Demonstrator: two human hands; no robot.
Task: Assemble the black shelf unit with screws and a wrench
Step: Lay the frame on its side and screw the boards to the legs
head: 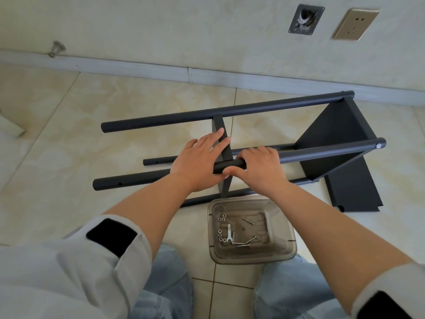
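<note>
The black shelf unit [331,137] lies on its side on the tiled floor, with several round tube legs running left to right and one panel fixed at the right end. A second black panel [220,127] stands edge-on between the tubes at the middle. My left hand [197,157] rests on this panel with fingers stretched over its edge. My right hand [262,166] grips the near upper tube [322,151] just right of the panel. A small silver wrench [228,233], screws [245,242] and nuts [221,236] lie in a clear plastic tray [285,249] in front of my knees.
A loose black panel [354,192] lies flat on the floor at the right, under the frame's end. The wall and skirting board [138,67] run along the back, with a socket [355,24] and an open wall box [305,19]. My knees are at the bottom edge.
</note>
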